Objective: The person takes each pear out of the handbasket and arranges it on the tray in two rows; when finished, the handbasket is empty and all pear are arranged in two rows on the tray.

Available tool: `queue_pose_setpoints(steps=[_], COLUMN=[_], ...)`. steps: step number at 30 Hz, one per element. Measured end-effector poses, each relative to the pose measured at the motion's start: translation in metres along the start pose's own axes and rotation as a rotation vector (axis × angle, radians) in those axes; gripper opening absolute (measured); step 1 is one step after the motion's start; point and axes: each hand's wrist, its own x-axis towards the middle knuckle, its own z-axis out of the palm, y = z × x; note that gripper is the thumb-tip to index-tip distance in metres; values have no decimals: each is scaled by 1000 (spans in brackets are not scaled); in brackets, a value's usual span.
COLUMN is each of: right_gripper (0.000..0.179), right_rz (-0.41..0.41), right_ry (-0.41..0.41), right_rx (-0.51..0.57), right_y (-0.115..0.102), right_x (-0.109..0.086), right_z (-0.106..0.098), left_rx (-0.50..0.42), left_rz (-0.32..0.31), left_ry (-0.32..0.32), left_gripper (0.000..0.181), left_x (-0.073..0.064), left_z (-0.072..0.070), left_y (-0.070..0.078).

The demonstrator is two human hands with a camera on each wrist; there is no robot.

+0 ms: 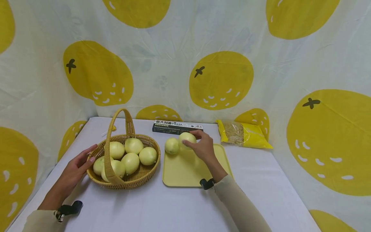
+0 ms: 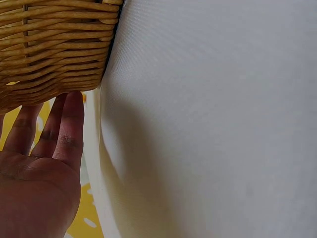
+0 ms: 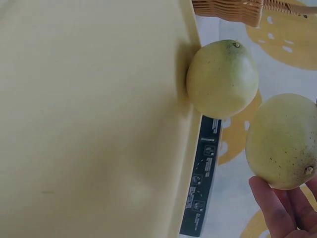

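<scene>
Basket point(image 1: 127, 167): woven wicker, ribbed and rough, light sheen, pressed by the left grip point(image 1: 76, 167).
Fruit point(image 1: 187, 138) in the right grip point(image 1: 203, 146): matt pale-yellow rind, finely speckled.
Second fruit point(image 1: 171, 145), just beside that grip: same matt, dotted rind.
Tray point(image 1: 181, 170) under the right grip: smooth matt plastic.
Counter point(image 1: 174, 209) cover: fine-weave white cloth, matt.
Box point(image 1: 176, 127) beyond the right grip: printed card.
Bag point(image 1: 243, 133): glossy plastic film.

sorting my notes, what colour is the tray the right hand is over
Pale yellow, plain with no pattern. The tray shows best in the head view, under the right hand.
</scene>
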Motion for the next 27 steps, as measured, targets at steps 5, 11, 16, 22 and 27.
queue_pose_setpoints(steps=[5,11,16,22,27], right_gripper=[55,54,51,52,55], right_rz=[29,89,116,126,132], right_ry=[20,6,-14,-50,-65], right_rx=[-27,-51,-81,-115,-122], right_y=[7,14,23,30,31], right_x=[3,3,5,5,3], right_z=[0,4,10,15,16], left_rx=[-7,-12,-14,-13,-6], left_rz=[6,9,11,14,20], left_ry=[-4,-2,5,10,11], left_gripper=[67,67,67,67,67], left_x=[1,0,-1,-1,0], left_z=[-1,0,0,0,0], left_y=[-1,0,0,-2,-2])
